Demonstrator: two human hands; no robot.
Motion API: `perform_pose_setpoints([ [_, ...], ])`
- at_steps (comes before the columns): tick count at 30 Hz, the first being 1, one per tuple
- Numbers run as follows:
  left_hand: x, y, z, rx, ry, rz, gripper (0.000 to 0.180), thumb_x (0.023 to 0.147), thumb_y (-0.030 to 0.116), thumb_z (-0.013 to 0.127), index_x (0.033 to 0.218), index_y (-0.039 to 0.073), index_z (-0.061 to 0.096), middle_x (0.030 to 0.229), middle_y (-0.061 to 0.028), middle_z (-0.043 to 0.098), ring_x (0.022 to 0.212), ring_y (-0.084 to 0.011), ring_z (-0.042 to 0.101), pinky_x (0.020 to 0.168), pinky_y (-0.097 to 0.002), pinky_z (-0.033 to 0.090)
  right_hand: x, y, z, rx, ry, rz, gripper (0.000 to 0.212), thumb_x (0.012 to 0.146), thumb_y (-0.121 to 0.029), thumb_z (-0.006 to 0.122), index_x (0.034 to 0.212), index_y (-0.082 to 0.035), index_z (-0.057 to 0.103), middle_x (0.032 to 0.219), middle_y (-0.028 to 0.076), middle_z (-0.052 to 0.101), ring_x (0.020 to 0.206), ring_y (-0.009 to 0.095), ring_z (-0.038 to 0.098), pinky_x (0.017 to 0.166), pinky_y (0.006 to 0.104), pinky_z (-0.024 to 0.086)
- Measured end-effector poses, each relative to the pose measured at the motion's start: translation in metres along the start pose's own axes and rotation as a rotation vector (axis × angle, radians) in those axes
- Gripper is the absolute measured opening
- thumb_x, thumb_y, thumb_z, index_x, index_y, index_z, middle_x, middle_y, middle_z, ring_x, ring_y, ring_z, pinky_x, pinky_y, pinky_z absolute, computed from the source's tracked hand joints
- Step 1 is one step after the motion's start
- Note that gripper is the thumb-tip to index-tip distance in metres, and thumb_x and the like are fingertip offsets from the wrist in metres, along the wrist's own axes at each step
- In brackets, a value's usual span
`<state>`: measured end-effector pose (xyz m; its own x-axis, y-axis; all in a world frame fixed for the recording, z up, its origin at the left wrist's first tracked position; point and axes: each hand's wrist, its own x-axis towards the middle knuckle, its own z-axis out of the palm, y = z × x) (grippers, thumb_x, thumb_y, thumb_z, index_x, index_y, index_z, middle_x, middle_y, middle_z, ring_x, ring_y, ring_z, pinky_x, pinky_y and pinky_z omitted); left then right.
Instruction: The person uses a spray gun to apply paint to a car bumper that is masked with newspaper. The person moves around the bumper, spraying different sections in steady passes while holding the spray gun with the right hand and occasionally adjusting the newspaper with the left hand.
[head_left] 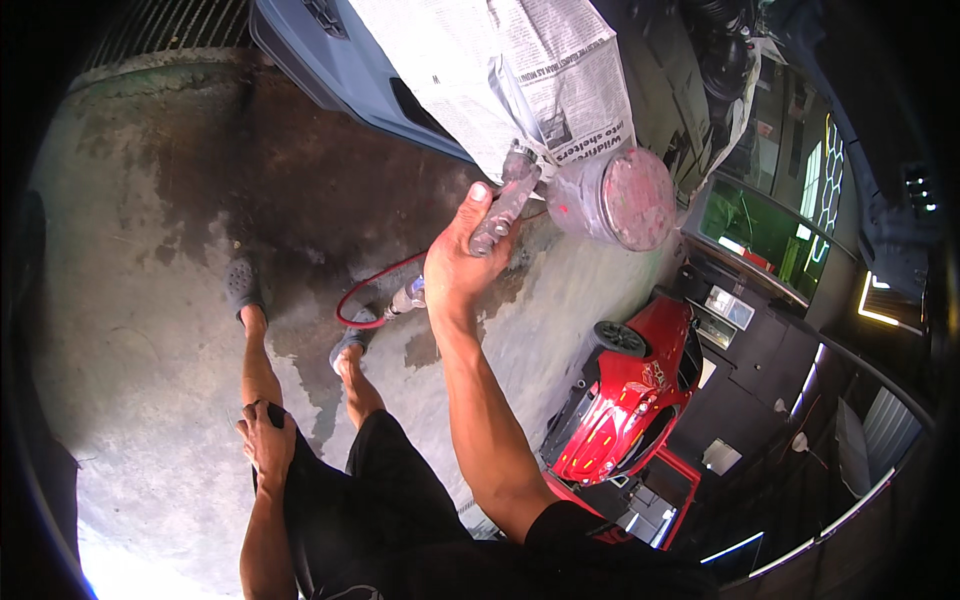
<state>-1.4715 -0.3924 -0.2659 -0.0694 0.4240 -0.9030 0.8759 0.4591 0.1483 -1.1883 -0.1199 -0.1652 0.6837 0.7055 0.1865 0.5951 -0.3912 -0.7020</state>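
- I had the right hand [465,265] partly closed around the grip of a grey, paint-smeared metal spray gun [575,200] with a round pink-stained cup.
- Its grip slanted up and rightward from the palm, cup to the right, by the lower edge of the white printed newspaper [530,50]; I couldn't tell if they touched.
- My left hand [268,445], well apart, rested loosely bent, seemingly unladen, at the left knee [263,405].

My right hand [462,268] grips a spray gun [585,200] near newspaper [510,85]; my left hand [267,442] rests on my leg [262,372]. A red car [625,410] stands beyond.
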Motion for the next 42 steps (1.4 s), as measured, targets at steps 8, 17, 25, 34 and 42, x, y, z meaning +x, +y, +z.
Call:
perform_pose_setpoints([
  [8, 0.001, 0.002, -0.006, -0.001, 0.005, 0.010, 0.056, 0.092, 0.032, 0.075, 0.140, 0.006, 0.064, 0.142, -0.0152, 0.058, 0.131, -0.0437, 0.055, 0.100, -0.0584, 0.059, 0.001, -0.023, 0.027, 0.129, -0.098, -0.058, 0.049, 0.113, -0.033, 0.067, 0.130, 0.012, 0.061, 0.117, 0.026, 0.069, 0.104, 0.037, 0.066, 0.094, 0.0488, 0.052],
  [17, -0.003, 0.000, -0.008, 0.015, -0.002, 0.008, 0.055, 0.092, 0.033, 0.074, 0.140, 0.006, 0.064, 0.142, -0.0157, 0.059, 0.131, -0.0446, 0.056, 0.102, -0.0589, 0.058, -0.007, 0.012, -0.018, -0.023, 0.012, -0.028, 0.042, 0.113, -0.029, 0.068, 0.129, 0.009, 0.061, 0.105, 0.021, 0.071, 0.095, 0.033, 0.071, 0.084, 0.0443, 0.056],
  [25, -0.015, 0.007, 0.004, 0.068, 0.162, 0.216, 0.056, 0.093, 0.033, 0.077, 0.137, 0.001, 0.064, 0.140, -0.0213, 0.064, 0.129, -0.0449, 0.059, 0.110, -0.0541, 0.051, -0.046, 0.041, -0.135, 0.290, 0.020, 0.494, 0.051, 0.115, -0.043, 0.063, 0.140, 0.001, 0.061, 0.135, 0.011, 0.067, 0.078, 0.016, 0.062, 0.072, 0.0314, 0.054],
  [34, -0.112, 0.093, 0.021, 0.072, 0.191, 0.856, 0.078, 0.090, 0.034, 0.086, 0.153, 0.005, 0.052, 0.141, -0.0210, 0.066, 0.128, -0.0424, 0.065, 0.110, -0.0499, 0.052, -0.130, 0.088, -0.290, 0.502, 0.173, 0.469, 0.052, 0.118, -0.037, 0.056, 0.154, -0.001, 0.047, 0.140, 0.014, 0.060, 0.091, 0.017, 0.067, 0.078, 0.0335, 0.055],
  [42, -0.284, 0.285, 0.115, 0.344, 0.040, 1.499, 0.106, 0.095, 0.040, 0.081, 0.172, -0.003, 0.022, 0.172, -0.0305, 0.036, 0.157, -0.0464, 0.042, 0.125, -0.0537, 0.041, -0.151, 0.134, -0.443, 0.503, 0.189, 0.485, 0.061, 0.117, -0.042, 0.056, 0.156, 0.003, 0.048, 0.143, 0.018, 0.058, 0.130, 0.024, 0.059, 0.106, 0.0408, 0.051],
])
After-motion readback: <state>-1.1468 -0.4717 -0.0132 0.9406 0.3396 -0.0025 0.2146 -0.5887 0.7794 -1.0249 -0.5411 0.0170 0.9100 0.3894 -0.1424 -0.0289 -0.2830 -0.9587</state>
